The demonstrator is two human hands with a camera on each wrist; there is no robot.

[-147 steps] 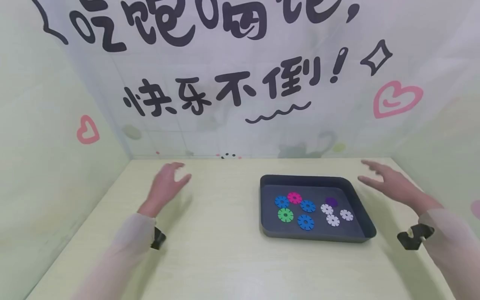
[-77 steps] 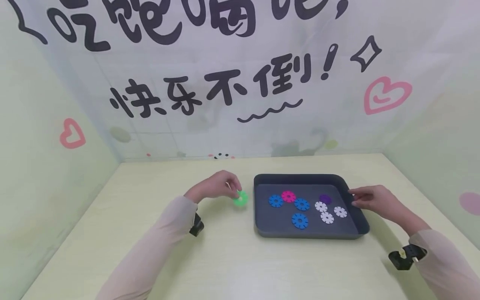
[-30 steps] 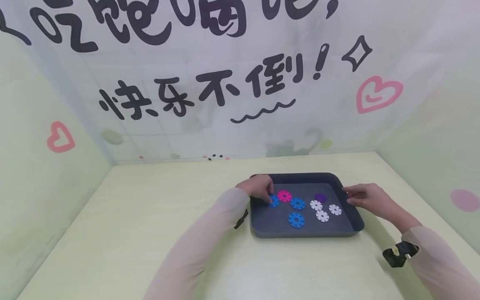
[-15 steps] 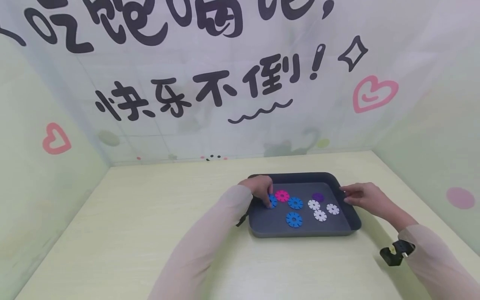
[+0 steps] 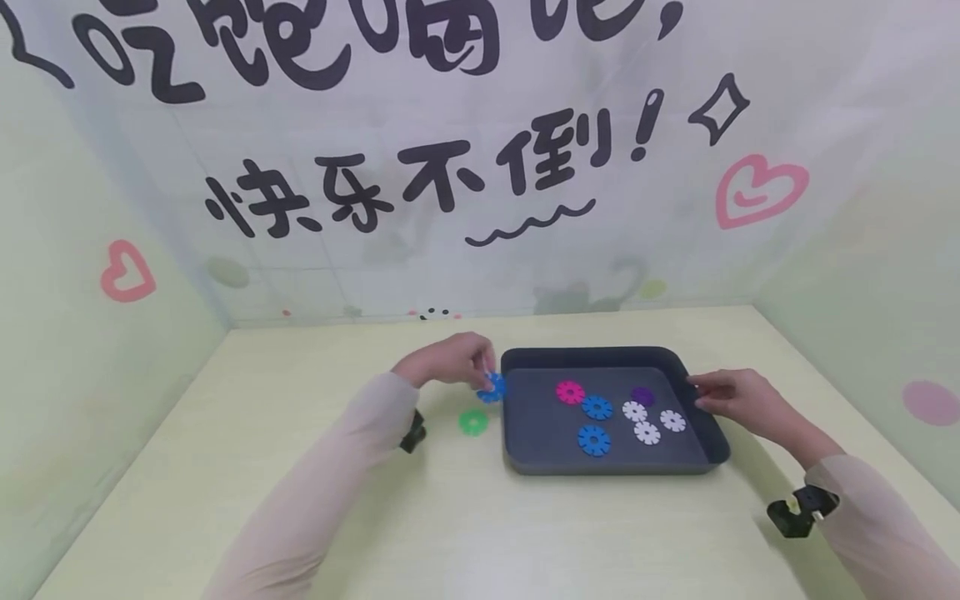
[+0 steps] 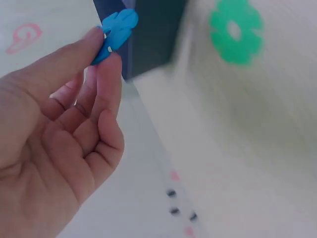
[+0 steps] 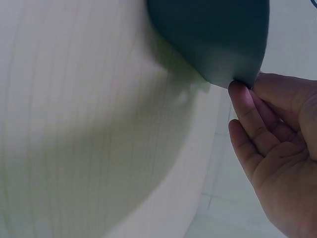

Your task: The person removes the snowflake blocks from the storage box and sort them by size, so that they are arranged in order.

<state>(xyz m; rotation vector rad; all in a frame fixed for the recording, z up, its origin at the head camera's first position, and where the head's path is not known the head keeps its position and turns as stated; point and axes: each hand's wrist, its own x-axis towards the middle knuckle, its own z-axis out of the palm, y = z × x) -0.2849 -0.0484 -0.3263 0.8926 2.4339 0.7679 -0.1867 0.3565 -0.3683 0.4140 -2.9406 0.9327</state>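
Observation:
Between thumb and fingertip my left hand pinches a blue notched plastic disc, held up just off the tray's left wall. A green disc lies on the table below that hand. The dark grey tray holds a pink disc, two blue discs, a purple disc and three white discs. At the tray's right side, my right hand pinches the rim; the right wrist view shows thumb and finger on either side of the tray wall.
The pale wooden table runs back to a white cloth wall printed with dark lettering. Side walls stand at left and right. Each wrist wears a black camera mount.
The left hand set the green disc on the table left of the tray. It then took a blue disc from the tray's left part and lifted it out leftward. The right hand stays at the rim.

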